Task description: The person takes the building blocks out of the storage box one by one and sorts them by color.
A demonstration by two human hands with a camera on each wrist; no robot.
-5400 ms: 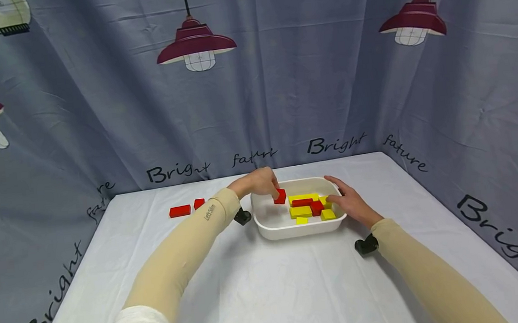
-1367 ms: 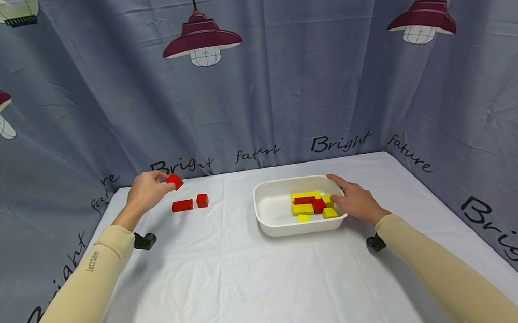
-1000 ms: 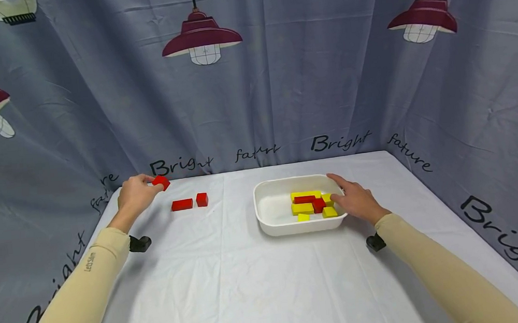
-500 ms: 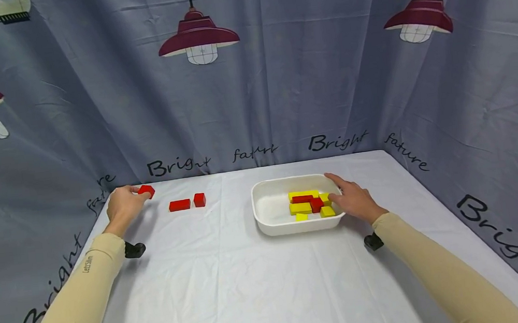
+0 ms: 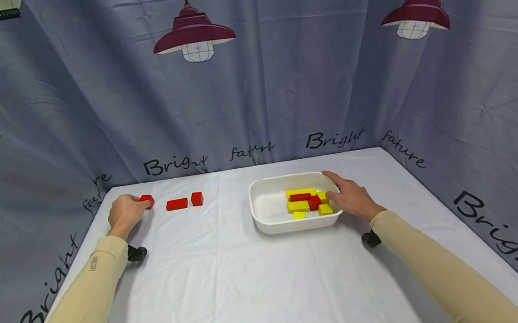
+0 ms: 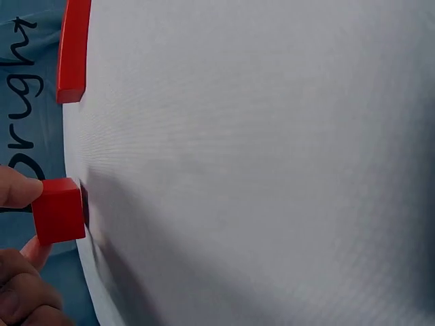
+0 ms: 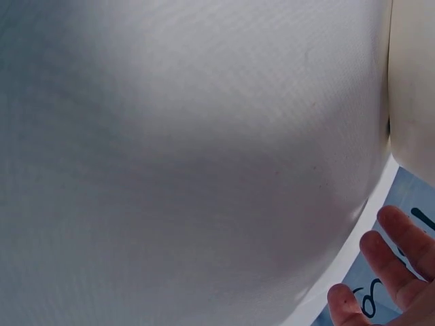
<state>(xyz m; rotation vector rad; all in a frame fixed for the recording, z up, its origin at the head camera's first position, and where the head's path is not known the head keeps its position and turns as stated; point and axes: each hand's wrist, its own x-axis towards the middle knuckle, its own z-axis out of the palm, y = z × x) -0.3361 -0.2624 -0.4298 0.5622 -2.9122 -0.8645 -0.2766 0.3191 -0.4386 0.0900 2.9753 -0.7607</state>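
Note:
My left hand pinches a red cube block between thumb and finger, low over the far left of the table. In the left wrist view this red cube is right beside its shadow on the cloth. To its right lie a red oblong block and a second red cube. My right hand holds the right end of a white plastic tub, thumb over the rim on the inside. Its other fingers stretch out loosely beyond the tub wall in the right wrist view.
Inside the tub are several yellow blocks, a red oblong block and a red cube, gathered to the right. A white cloth covers the table. Grey curtains hang behind and beside it.
My left hand lifted the red cube out of the tub, carried it to the left past the other red blocks and lowered it toward the table. The right hand stays at the tub.

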